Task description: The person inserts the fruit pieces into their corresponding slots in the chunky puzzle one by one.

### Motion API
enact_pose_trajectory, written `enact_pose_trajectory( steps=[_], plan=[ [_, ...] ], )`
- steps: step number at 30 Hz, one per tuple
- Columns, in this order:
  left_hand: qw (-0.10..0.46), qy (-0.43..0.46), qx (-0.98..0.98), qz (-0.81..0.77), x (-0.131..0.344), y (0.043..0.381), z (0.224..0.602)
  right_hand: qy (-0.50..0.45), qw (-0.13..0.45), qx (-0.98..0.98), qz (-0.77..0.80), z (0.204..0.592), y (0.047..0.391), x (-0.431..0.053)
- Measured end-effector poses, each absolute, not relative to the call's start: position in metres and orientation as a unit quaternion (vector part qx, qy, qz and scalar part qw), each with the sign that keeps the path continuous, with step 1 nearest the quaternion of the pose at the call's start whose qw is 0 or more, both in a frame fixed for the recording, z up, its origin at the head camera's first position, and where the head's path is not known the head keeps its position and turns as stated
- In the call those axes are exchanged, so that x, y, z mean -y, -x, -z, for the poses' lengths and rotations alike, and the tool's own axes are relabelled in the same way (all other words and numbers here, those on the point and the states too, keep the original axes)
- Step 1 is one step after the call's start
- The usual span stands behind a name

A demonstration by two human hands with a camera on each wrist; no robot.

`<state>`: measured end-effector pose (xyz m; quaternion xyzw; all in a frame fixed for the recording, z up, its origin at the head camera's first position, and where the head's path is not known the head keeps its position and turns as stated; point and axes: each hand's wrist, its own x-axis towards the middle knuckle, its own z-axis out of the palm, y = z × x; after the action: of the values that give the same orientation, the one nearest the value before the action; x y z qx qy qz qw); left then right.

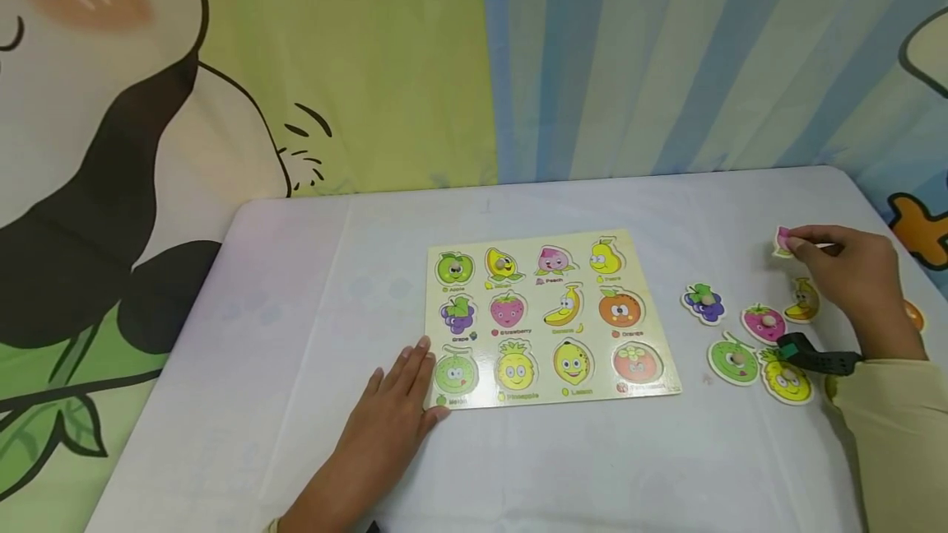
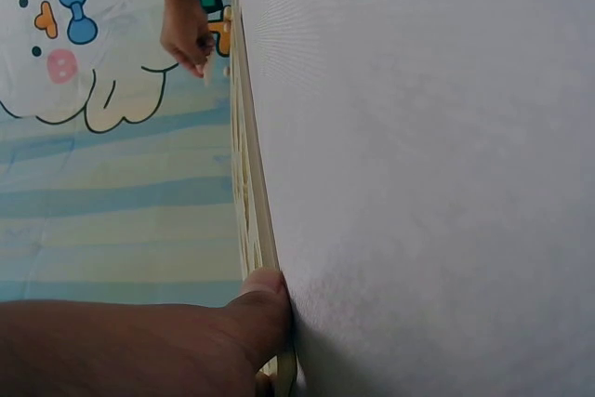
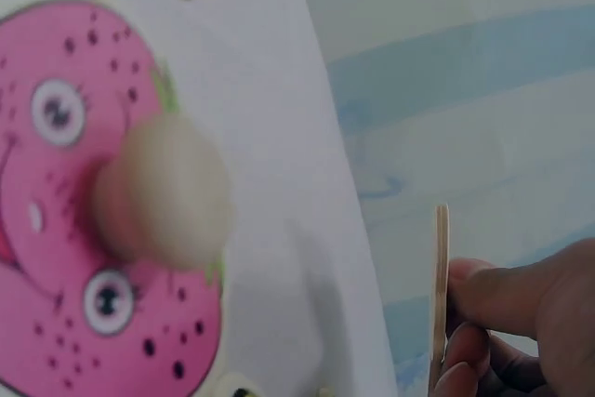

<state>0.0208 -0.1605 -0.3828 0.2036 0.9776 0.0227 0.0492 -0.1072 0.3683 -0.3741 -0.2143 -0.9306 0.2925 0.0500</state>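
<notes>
A wooden fruit puzzle board (image 1: 551,327) with rows of printed fruits lies flat on the white table. My left hand (image 1: 396,393) rests at its lower left corner, fingers straight; in the left wrist view the thumb (image 2: 265,309) touches the board's edge. At the right, my right hand (image 1: 852,270) pinches a pink puzzle piece (image 1: 781,242), apparently the peach, raised above the table. The right wrist view shows this piece (image 3: 440,295) edge-on between thumb and fingers. Below that hand lie a strawberry piece (image 1: 763,323) with a round knob and a banana piece (image 1: 802,301).
Loose grape (image 1: 702,304), melon (image 1: 733,359) and pineapple (image 1: 787,378) pieces lie right of the board. An orange piece (image 1: 914,316) is partly hidden behind the right wrist. A cartoon-printed cloth (image 1: 629,64) hangs behind the table's far edge.
</notes>
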Motion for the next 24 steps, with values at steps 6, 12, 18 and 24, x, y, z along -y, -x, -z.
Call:
enact_pose_trajectory(
  steps=[6, 12, 18, 24],
  plan=[
    [0.053, -0.200, -0.978, -0.019, 0.161, -0.021, 0.382, 0.201, 0.051, 0.928, -0.310, 0.368, 0.109, -0.358],
    [0.050, -0.200, -0.978, -0.023, 0.161, -0.021, 0.384, 0.188, 0.046, 0.927, -0.321, 0.360, 0.109, -0.347],
    [0.047, -0.204, -0.977, -0.025, 0.160, -0.020, 0.385, 0.168, 0.063, 0.931, -0.319, 0.355, 0.107, -0.338],
    [0.046, -0.204, -0.978, -0.020, 0.160, -0.021, 0.384, 0.142, 0.068, 0.932, -0.325, 0.349, 0.105, -0.331]
  ],
)
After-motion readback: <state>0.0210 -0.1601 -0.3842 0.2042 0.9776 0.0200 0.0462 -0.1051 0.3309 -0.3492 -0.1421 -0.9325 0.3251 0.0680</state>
